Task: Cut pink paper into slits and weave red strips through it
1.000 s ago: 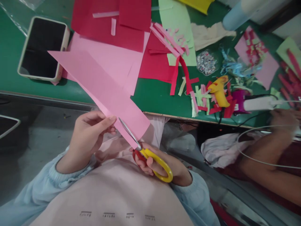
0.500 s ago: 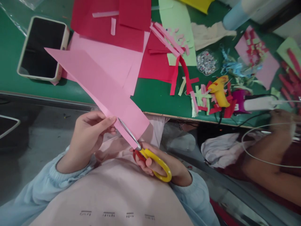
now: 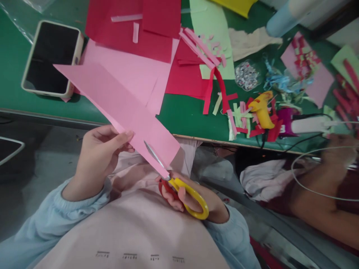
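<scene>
My left hand (image 3: 98,160) pinches the near edge of a pink paper sheet (image 3: 120,106) between thumb and fingers. The sheet slants from beside the phone down over my lap. In my right hand (image 3: 193,196) is a pair of scissors (image 3: 193,201) with yellow and red handles, my fingers through the loops. Their blades straddle the sheet's lower right end, with one blade lying on top of the paper. A cut runs along the near edge and leaves a narrow strip there.
On the green table (image 3: 179,116) lie a phone (image 3: 52,56), red sheets (image 3: 126,33), paper strips (image 3: 199,48), a yellow glue gun (image 3: 262,110) and a container of small beads (image 3: 246,74). Another person's arm (image 3: 316,190) rests at the right, beside a loop of white cable (image 3: 294,179).
My left hand has slid slightly left and up along the paper edge. The scissors and my right hand have shifted a little right and down.
</scene>
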Demonstrator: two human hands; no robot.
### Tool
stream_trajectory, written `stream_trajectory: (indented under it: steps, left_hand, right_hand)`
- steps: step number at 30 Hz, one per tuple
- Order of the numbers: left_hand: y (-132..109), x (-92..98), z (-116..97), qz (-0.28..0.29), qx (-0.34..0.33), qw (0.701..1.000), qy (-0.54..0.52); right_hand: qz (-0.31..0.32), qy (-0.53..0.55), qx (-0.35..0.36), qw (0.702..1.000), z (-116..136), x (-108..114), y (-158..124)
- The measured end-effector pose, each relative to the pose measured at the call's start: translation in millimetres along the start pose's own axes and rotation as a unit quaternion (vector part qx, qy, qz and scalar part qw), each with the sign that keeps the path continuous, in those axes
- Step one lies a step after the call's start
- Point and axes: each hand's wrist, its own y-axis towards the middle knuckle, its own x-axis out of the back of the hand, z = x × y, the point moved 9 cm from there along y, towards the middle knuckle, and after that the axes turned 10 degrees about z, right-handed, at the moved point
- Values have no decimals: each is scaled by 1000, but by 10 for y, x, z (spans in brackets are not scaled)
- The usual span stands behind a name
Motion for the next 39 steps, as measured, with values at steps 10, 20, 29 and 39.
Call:
stream_trajectory:
  steps: [10, 20, 29, 39]
  left_hand:
    - [-46, -70, 19, 8, 16, 1000, 0]
    - [-55, -41, 37, 5, 21, 1000, 9]
    - [-52, -38, 32, 0, 23, 1000, 11]
    - [-61, -27, 39, 2, 30, 999, 18]
  right_hand:
    - [46, -26, 16, 998, 32, -39, 49]
    - [30, -24, -22, 999, 60, -37, 31]
    - [27, 1, -29, 999, -11, -12, 24]
    - [30, -58, -43, 997, -27, 36, 3]
